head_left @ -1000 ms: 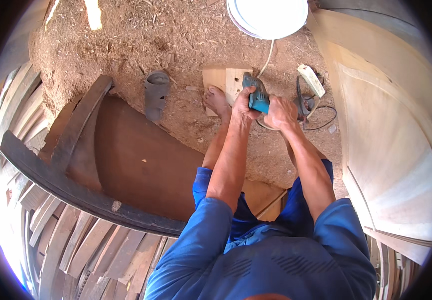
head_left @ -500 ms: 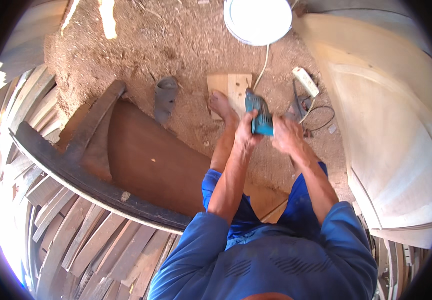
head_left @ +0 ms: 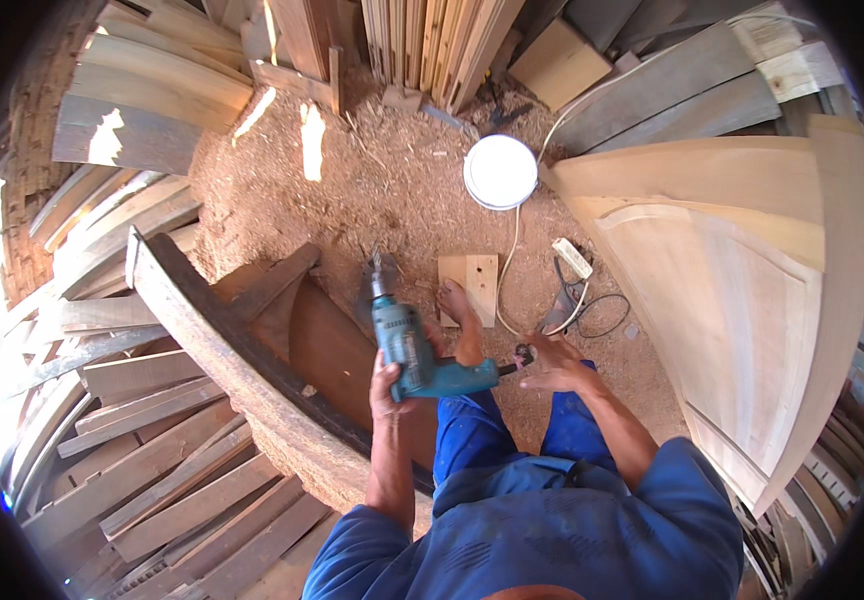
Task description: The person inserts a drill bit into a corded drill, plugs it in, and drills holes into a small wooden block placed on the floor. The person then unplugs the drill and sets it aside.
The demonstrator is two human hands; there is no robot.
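A teal power drill (head_left: 402,345) is gripped around its body by my left hand (head_left: 384,388), with its silver chuck and bit pointing away from me. The drill's handle lies sideways, toward my right. Off the handle's end, the dark cord (head_left: 510,367) leads to a small dark and pinkish lump (head_left: 523,355). Right beside this lump is my right hand (head_left: 557,363), its fingers stretched and apart; whether they touch it I cannot make out. Under my bare foot on the ground rests a pale board (head_left: 482,285) with a few dark holes.
A white bucket lid or round pail (head_left: 500,172) stands ahead on sawdust. A white power strip (head_left: 572,258) with cables lies at right. A large panelled wooden door (head_left: 722,270) leans on the right; a curved dark-edged wooden piece (head_left: 242,345) lies left. Stacked planks (head_left: 152,440) fill the left.
The drill has moved left and toward me, swung from over the board to beside my leg. My right hand has come off its body. The view has tilted up, showing more of the far planks.
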